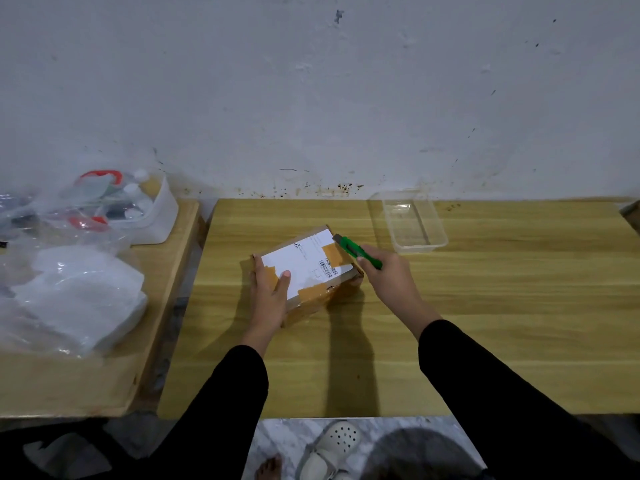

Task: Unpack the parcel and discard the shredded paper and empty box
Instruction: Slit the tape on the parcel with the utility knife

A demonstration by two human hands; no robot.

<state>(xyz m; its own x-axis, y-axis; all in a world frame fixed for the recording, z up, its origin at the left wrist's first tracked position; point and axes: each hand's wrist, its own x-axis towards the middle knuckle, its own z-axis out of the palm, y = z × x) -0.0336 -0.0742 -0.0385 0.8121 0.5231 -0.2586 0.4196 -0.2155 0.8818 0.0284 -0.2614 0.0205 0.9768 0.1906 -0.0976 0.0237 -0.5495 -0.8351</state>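
Note:
A small brown cardboard parcel (313, 268) with a white shipping label and tan tape lies closed on the wooden table (485, 323). My left hand (268, 296) presses flat on its near left corner, thumb on the label. My right hand (388, 275) grips a green utility knife (358, 252). The knife's tip touches the far right edge of the parcel's top. No shredded paper is visible.
An empty clear plastic container (408, 221) stands behind and right of the parcel. A second table (86, 375) on the left carries clear plastic bags (69, 292) and a white tub (152, 213) of bottles. A gap separates the tables. The wall runs right behind.

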